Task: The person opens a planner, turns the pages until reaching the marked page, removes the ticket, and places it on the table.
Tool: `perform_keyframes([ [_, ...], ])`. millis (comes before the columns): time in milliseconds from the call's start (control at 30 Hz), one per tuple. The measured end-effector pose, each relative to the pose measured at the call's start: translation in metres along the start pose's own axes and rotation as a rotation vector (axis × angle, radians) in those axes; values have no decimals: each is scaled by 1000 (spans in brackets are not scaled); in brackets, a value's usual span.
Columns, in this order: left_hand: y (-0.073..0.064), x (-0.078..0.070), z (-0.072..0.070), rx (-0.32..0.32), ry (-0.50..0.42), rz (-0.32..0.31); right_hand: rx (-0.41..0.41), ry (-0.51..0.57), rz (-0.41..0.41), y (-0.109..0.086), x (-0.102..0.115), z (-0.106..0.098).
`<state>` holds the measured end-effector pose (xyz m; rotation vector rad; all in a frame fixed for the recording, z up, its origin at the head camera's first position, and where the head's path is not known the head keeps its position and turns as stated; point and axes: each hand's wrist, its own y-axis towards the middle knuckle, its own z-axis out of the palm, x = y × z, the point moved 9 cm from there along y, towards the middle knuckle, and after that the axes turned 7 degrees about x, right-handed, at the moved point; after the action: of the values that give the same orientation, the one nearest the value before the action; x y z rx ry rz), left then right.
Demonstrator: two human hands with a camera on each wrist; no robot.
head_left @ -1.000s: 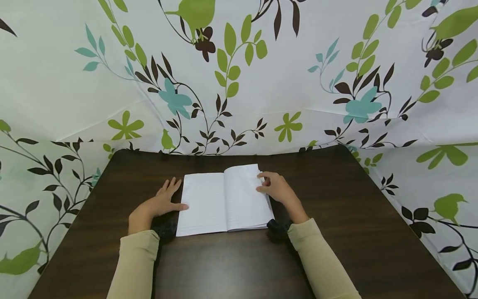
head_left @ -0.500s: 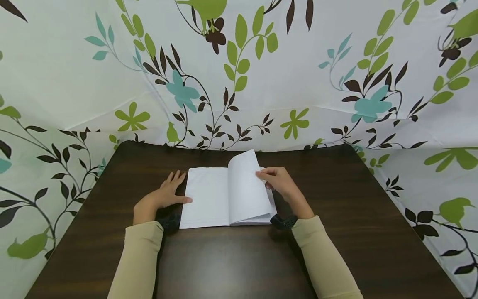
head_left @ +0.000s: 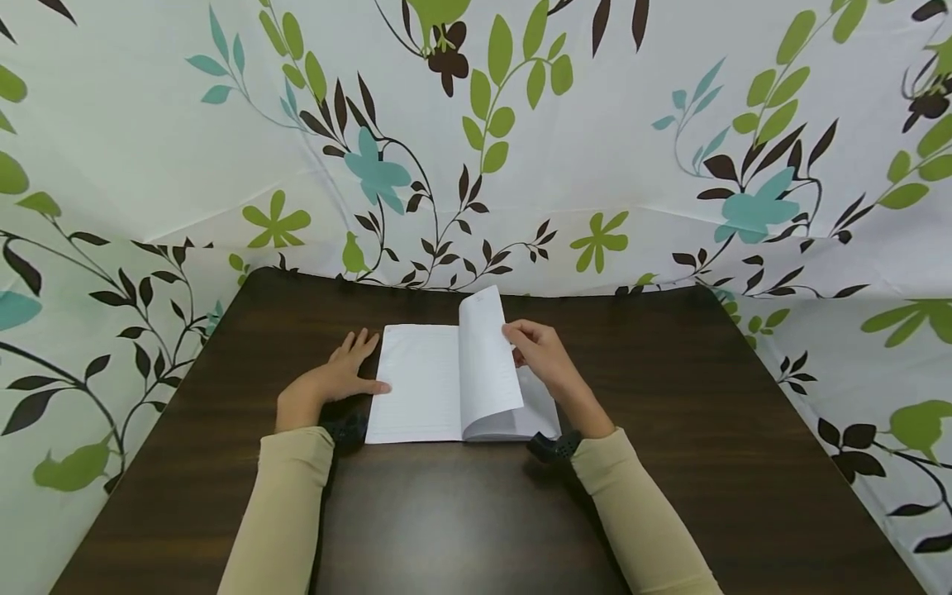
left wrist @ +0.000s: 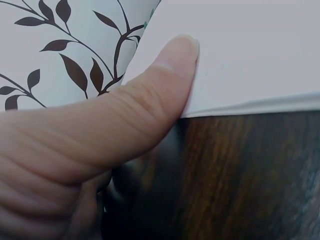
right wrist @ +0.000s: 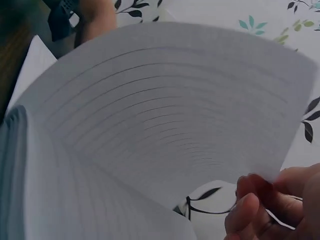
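An open notebook (head_left: pixel 416 384) with ruled white pages lies on the dark wooden table. My left hand (head_left: pixel 330 382) rests at its left side, fingers spread on the tabletop. Its thumb (left wrist: pixel 165 75) lies on the edge of the left page. At the other side, my right hand (head_left: pixel 546 357) pinches the outer edge of a single page (head_left: pixel 487 355) between thumb and fingers. That page is raised and bent in a curve, as the right wrist view shows, with lines on its underside. Below it, part of the right-hand stack of pages (head_left: pixel 541 409) is visible.
Dark wooden table (head_left: pixel 431 521) extends around the notebook on all sides. Behind it hangs a white cloth (head_left: pixel 640 165) printed with leaves, flowers and birds. A black device (head_left: pixel 554 446) sits at the right wrist.
My right hand has lifted the page further and moved it left, so it curves up more and uncovers the page beneath. The left hand keeps its place on the notebook; the head view shifts slightly.
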<state>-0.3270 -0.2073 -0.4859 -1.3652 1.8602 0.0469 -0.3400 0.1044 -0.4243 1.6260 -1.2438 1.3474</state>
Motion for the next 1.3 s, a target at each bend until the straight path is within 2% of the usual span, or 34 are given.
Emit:
perform_keyframes([
  [433,4,-4,-4,1,11,-10,50,-14,-39,3,4,19],
  [800,2,-5,-3,-5,-4,2,171,72,-42,4,3,34],
  [1067,2,-4,-3,-1,-4,-7,233,72,-35,3,5,44],
  [1167,2,-2,-2,1,-6,-13,262,37,-37,3,5,50],
  [1300,1,-1,-2,4,-1,-4,334,-106,-81,1,5,62],
])
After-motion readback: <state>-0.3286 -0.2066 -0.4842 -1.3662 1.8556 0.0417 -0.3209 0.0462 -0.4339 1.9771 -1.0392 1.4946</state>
